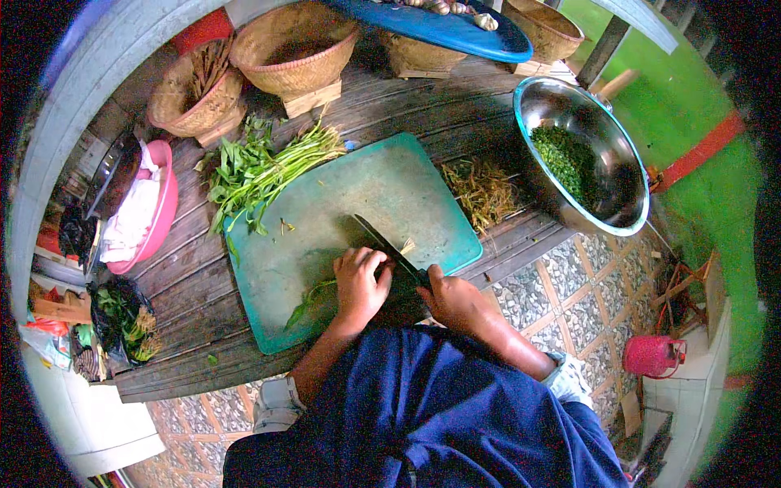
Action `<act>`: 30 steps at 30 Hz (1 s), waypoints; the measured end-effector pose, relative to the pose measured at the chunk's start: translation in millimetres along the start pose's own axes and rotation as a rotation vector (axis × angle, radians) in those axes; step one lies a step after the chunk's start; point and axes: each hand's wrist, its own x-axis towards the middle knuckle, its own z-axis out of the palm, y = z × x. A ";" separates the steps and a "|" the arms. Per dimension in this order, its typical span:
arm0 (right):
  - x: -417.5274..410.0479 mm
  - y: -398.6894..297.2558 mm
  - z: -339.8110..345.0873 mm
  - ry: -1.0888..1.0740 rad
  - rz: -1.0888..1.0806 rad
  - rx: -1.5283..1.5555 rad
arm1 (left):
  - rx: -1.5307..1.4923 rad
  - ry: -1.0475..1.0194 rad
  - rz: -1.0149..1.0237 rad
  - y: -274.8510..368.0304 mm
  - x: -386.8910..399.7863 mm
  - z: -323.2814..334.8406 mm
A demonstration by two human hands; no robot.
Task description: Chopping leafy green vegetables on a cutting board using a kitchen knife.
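My right hand (454, 299) is closed around the dark handle of a kitchen knife (381, 241), whose blade points up and left over a worn green cutting board (366, 183). My left hand (361, 282) lies close to the blade's left side with bent fingers, on a leafy green stalk (308, 303) that trails to the lower left. Just right of the blade is a small pale root end (407, 246). A bunch of long-stemmed leafy greens (277, 161) rests across the board's upper left edge, and cut-off roots (479, 192) are heaped beyond its right edge.
Right of the board, a steel bowl (634, 183) holds chopped greens (564, 161). Woven baskets (293, 61) and a blue tray (439, 30) with garlic (486, 22) stand along the back of the wooden table (195, 305). On the left are a pink basin (163, 213) and a black bag (107, 317) with greens.
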 end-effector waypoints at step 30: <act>-0.4 70.3 -34.7 0.319 0.220 -0.142 | -0.155 -0.019 -0.080 -2.5 -34.1 -48.2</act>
